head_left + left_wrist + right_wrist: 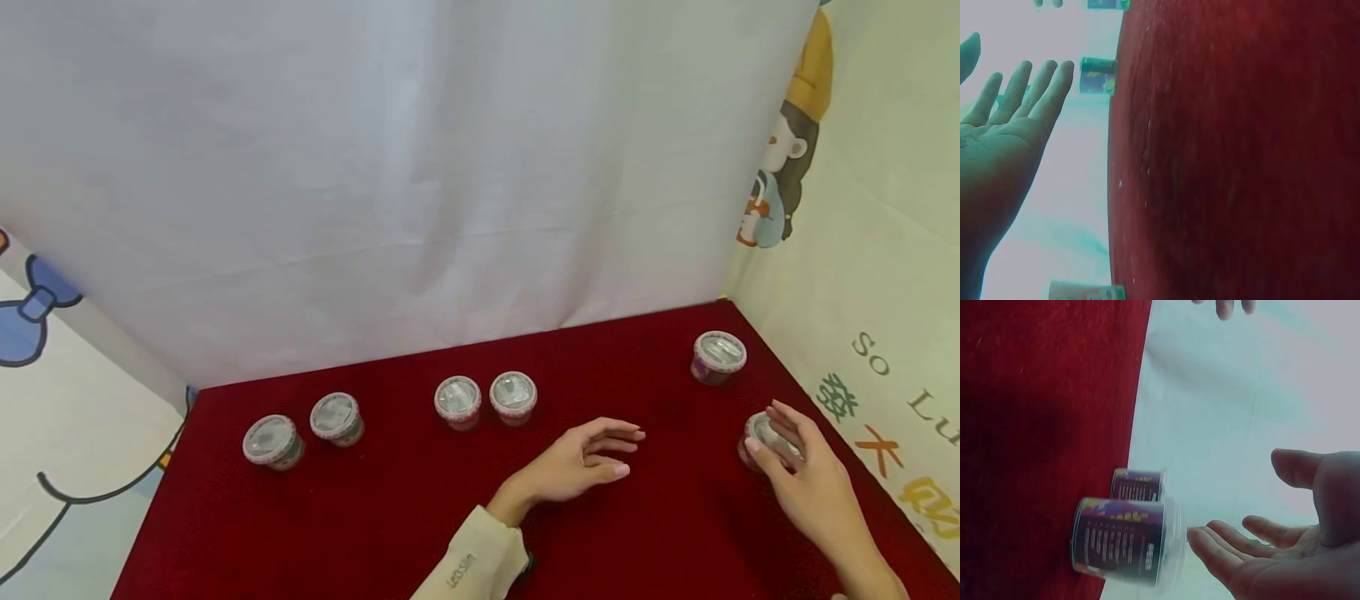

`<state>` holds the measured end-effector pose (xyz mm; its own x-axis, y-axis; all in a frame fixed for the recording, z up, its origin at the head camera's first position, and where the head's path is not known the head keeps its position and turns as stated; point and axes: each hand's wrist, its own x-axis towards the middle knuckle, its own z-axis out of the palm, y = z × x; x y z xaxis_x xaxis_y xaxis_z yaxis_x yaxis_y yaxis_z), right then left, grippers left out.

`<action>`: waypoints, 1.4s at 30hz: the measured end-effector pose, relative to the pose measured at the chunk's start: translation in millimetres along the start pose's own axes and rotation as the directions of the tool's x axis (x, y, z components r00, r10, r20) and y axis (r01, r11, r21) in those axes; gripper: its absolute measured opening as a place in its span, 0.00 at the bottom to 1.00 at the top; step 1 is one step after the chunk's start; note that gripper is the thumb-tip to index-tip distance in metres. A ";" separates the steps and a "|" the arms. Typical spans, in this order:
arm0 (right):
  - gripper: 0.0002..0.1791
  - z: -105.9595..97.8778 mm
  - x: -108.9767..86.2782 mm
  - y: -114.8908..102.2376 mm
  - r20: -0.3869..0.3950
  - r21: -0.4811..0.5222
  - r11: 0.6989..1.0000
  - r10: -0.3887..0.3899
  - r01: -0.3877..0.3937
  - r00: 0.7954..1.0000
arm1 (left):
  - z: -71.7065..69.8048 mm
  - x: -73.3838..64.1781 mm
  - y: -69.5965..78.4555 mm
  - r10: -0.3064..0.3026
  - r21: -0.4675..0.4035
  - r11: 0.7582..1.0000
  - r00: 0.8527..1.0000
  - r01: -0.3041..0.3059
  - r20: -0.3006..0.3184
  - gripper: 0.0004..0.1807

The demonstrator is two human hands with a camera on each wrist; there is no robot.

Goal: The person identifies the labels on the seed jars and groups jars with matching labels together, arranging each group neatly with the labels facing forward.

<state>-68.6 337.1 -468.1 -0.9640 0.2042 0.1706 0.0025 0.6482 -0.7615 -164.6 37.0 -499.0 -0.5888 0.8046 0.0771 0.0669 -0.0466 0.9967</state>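
Note:
My right hand (813,487) hovers over the near tub (752,450) at the right side, its thumb and fingers spread apart. In the right wrist view this tub (1125,544) has a dark purple printed label and a clear lid, with my fingertips (1200,540) right by the lid. A second purple tub (717,357) stands farther back. Held above the cloth at mid-table, my left hand (573,462) is empty, fingers loosely extended to the right. The left wrist view shows its palm (1004,150) and straight fingers, with a tub (1096,76) beyond the fingertips.
Two lidded tubs with reddish sides, one (458,402) beside the other (513,397), stand at the back middle. Two greenish tubs, one (273,442) and another (337,418), stand at the left. Dark red cloth (360,517) covers the table; a white curtain (375,167) hangs behind.

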 end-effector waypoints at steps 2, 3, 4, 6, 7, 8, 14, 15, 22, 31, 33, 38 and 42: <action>0.37 -2.3 -0.4 1.7 -0.011 -0.005 1.000 0.013 -0.013 1.000 | 3.9 3.8 -1.1 -0.001 0.010 1.000 1.000 0.001 0.003 0.27; 0.37 -3.5 -0.5 2.3 -0.017 -0.009 1.000 0.019 -0.019 1.000 | 5.7 6.1 -1.7 0.000 0.014 1.000 1.000 0.000 0.005 0.27; 0.37 -4.7 -0.7 2.9 -0.024 -0.016 1.000 0.027 -0.027 0.999 | 7.6 8.3 -2.1 -0.001 0.022 1.000 1.000 0.001 0.009 0.27; 0.37 -7.3 -0.9 4.0 -0.035 -0.025 0.999 0.042 -0.043 0.999 | 11.6 13.6 -2.5 -0.001 0.037 0.999 1.000 0.000 0.014 0.28; 0.37 -8.6 -0.9 4.6 -0.038 -0.028 0.998 0.051 -0.052 0.998 | 13.7 16.4 -2.4 -0.001 0.044 0.999 1.000 0.000 0.016 0.28; 0.37 -9.8 -0.6 5.1 -0.042 -0.031 0.998 0.060 -0.061 0.997 | 15.7 19.4 -2.4 0.001 0.051 0.999 1.000 -0.001 0.017 0.28; 0.40 -14.1 0.6 9.1 -0.063 -0.072 0.987 0.138 -0.142 0.988 | 28.8 36.7 -0.5 -0.007 0.077 0.997 1.000 0.005 0.016 0.28; 0.40 -14.6 0.9 10.0 -0.065 -0.076 0.985 0.147 -0.152 0.987 | 30.9 39.4 -0.7 -0.010 0.083 0.996 1.000 0.009 0.014 0.28; 0.39 -16.5 0.1 22.4 -0.074 -0.079 0.988 0.126 -0.132 0.989 | 44.2 57.9 -1.8 -0.032 0.120 0.992 0.999 0.031 0.010 0.29; 0.43 -15.4 -0.5 39.6 -0.015 -0.076 0.986 0.147 -0.147 0.989 | 62.3 76.1 -1.5 -0.052 0.174 0.983 0.999 0.051 0.004 0.31; 0.45 -15.2 -0.1 40.9 0.000 -0.073 0.985 0.158 -0.157 0.987 | 66.0 78.6 -2.3 -0.055 0.187 0.981 0.998 0.054 0.001 0.32; 0.47 -14.8 1.1 41.8 0.021 -0.087 0.981 0.178 -0.175 0.984 | 75.0 83.9 -4.4 -0.073 0.203 0.976 0.997 0.074 -0.012 0.34; 0.47 -14.0 1.6 40.7 0.036 -0.095 0.977 0.195 -0.191 0.980 | 81.1 88.5 -5.6 -0.096 0.224 0.969 0.995 0.100 -0.025 0.36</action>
<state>-66.4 374.1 -490.0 -0.9540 0.2999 -0.0037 0.2115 0.6639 -0.7173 -151.8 156.5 -499.9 -0.6127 0.7901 -0.0187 0.1867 0.1677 0.9680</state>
